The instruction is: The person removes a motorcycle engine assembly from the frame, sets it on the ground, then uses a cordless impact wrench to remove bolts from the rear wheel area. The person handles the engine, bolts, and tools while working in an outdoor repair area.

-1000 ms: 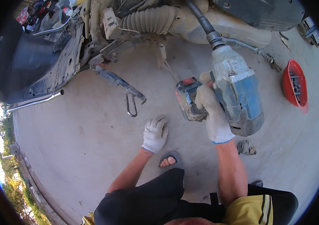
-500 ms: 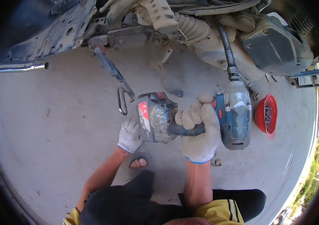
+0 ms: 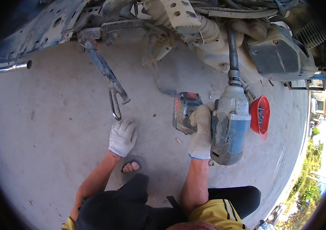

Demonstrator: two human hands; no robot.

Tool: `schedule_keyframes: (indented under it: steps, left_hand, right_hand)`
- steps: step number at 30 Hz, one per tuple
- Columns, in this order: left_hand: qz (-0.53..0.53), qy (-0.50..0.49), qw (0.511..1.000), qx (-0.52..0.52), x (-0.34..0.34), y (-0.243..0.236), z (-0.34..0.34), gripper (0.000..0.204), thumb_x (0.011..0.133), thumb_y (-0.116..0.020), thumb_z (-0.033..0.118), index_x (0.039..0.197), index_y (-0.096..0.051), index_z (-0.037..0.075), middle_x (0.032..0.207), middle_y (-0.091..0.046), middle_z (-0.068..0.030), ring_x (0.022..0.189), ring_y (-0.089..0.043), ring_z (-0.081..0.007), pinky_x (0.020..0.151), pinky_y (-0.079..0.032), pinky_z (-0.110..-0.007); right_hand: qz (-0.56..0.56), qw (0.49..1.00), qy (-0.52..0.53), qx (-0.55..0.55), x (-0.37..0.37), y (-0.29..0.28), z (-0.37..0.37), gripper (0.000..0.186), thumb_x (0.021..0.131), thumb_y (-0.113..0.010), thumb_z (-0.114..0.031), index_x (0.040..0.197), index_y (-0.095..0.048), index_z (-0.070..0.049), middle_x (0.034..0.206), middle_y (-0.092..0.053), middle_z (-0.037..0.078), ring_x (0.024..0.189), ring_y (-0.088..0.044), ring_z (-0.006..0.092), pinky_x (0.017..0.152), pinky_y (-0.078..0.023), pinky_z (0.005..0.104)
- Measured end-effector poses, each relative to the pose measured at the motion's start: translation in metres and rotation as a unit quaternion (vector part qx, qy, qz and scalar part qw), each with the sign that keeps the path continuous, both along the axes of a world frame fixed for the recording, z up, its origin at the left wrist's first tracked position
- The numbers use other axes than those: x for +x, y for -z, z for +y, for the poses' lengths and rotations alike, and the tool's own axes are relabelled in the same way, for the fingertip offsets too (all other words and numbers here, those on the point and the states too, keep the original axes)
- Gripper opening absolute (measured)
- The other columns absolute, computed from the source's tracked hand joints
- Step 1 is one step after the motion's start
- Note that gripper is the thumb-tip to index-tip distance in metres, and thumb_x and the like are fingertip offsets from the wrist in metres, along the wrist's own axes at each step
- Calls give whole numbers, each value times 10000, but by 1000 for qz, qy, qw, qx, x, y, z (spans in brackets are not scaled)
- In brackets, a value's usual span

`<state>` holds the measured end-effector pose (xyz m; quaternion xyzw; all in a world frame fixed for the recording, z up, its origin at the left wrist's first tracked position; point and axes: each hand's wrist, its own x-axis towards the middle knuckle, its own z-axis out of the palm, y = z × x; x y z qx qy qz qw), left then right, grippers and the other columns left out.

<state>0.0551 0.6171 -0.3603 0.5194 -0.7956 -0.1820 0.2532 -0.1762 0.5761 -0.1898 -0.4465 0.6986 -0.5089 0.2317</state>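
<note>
My right hand (image 3: pixel 201 132), in a dusty knit glove, is closed around the handle of a blue and grey cordless impact wrench (image 3: pixel 230 124). Its black battery (image 3: pixel 186 111) sticks out to the left of that hand. From the wrench's nose a long dark socket extension (image 3: pixel 233 51) runs up to the tan engine casing (image 3: pixel 212 53); the tip is hidden among the parts. My left hand (image 3: pixel 123 136), in a white glove, is held low over the floor with loosely bent fingers and nothing visible in it. Just beyond its fingertips is the looped end of the motorcycle's side stand (image 3: pixel 108 76).
To the right of the wrench a red bowl-like container (image 3: pixel 264 111) holds several bolts. A dark grey engine cover (image 3: pixel 278 51) and a perforated metal bracket (image 3: pixel 182 21) overhang the far side. At the left lies a chrome pipe (image 3: pixel 11 68). My sandalled foot (image 3: pixel 131 166) rests on the concrete floor.
The wrench has turned in my right hand, its battery end swinging away to the far side and its rear tipping up. My left hand shows farther left, apart from the battery.
</note>
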Motion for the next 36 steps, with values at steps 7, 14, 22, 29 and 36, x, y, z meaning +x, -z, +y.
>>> schedule_keyframes:
  steps: [7,14,22,29,36]
  left_hand:
    - [-5,2,1000,1,0,1,-3,354,834,-758,116,1178,-675,113,1288,-635,-95,1187,-609,-345,987,-499,-482]
    - [-4,0,1000,-11,1,3,-1,359,833,-759,116,1183,-676,108,1288,-640,-98,1189,-616,-345,982,-506,-482]
    - [-6,-3,1000,-12,0,0,0,362,837,-759,116,1188,-674,113,1296,-639,-88,1180,-616,-334,984,-504,-477]
    - [50,-1,999,-16,1,-2,-1,356,830,-755,64,1174,-674,109,1271,-651,-101,1149,-622,-349,961,-510,-478]
    - [175,-2,984,-11,-20,-58,-1,298,845,-713,-10,1135,-682,55,1140,-707,-164,983,-678,-397,855,-549,-483]
  right_hand:
    - [-92,993,20,65,-8,39,19,555,1046,-706,-213,1547,-502,-88,1501,-556,121,1366,-534,239,1129,-457,395]
    - [0,999,34,-39,6,11,-4,204,1038,-640,-182,895,-525,-92,776,-490,-16,736,-445,95,691,-399,297]
    - [43,999,19,-20,-1,15,0,244,1048,-627,-180,873,-476,-100,770,-450,-20,728,-437,97,679,-390,296]
    - [-67,997,20,-30,5,-4,-4,216,1036,-634,-169,892,-500,-81,779,-473,-13,732,-454,104,690,-409,292]
    - [-54,999,-2,3,-9,4,5,346,1028,-684,-229,1312,-624,-39,1111,-618,45,1018,-566,163,932,-471,343]
